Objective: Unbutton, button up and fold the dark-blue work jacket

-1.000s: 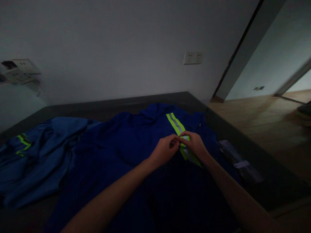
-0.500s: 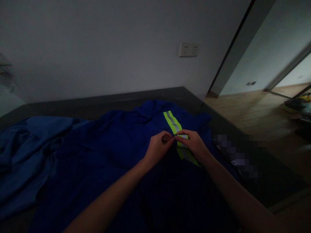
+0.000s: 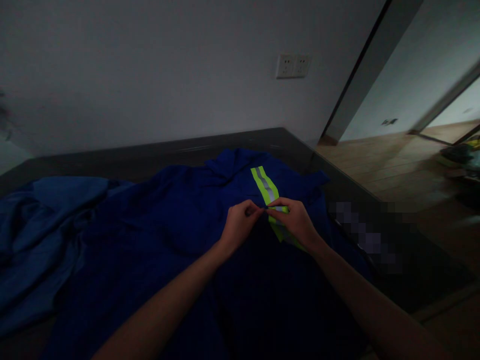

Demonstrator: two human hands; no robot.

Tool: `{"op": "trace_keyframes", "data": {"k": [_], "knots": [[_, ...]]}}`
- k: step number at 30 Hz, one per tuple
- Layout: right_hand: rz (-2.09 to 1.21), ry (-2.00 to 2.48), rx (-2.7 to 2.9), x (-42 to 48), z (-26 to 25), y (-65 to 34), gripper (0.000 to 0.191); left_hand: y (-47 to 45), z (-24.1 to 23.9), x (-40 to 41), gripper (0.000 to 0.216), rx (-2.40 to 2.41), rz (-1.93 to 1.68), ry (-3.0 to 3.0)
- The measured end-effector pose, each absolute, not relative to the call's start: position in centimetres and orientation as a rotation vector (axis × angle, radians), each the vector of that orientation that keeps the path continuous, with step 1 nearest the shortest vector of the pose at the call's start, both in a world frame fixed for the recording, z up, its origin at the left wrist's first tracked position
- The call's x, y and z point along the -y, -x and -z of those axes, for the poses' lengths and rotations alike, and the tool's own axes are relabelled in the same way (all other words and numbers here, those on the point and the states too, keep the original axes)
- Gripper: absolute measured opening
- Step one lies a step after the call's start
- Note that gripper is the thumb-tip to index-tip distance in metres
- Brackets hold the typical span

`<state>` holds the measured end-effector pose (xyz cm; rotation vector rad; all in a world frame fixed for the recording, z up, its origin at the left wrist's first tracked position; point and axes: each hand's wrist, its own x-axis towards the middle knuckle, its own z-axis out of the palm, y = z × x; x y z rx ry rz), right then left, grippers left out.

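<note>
A dark blue work jacket [image 3: 176,205] lies spread out, its collar [image 3: 228,162] toward the wall. Across its chest runs a yellow-green reflective band [image 3: 267,184] with a silver centre. My left hand [image 3: 240,222] pinches the jacket's front at the band, thumb and forefinger together. From the other side, my right hand [image 3: 296,220] pinches the cloth at the same spot, and the fingertips of both hands meet. Whether a button or other fastener is between them is too small and dark to tell.
A lighter blue garment [image 3: 33,230] lies crumpled at the left. Jacket and garment rest on a dark tabletop [image 3: 262,137] against a wall with a double socket [image 3: 293,66]. A dark object [image 3: 356,235], partly pixelated, lies at the right. Wooden flooring [image 3: 378,165] shows beyond.
The view has tilted slightly, shifting the scene up a little. Both hands keep pinching the jacket and have moved slightly left, the cloth between them shifting a little.
</note>
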<state>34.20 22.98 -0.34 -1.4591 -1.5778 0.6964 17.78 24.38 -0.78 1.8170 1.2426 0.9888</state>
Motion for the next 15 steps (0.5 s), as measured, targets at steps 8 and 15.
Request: {"op": "trace_keyframes", "data": {"k": [8,15], "knots": [[-0.68,1.47,1.583,-23.09,0.17,-34.41,0.016,-17.58,0.73,-24.32,0.01,-1.231,-0.934,-2.017],[-0.533,1.468,1.635,-22.39,-0.5,-33.83,0.014,-17.73,1.2,-24.27,0.011,-1.256,-0.972,-2.094]]}}
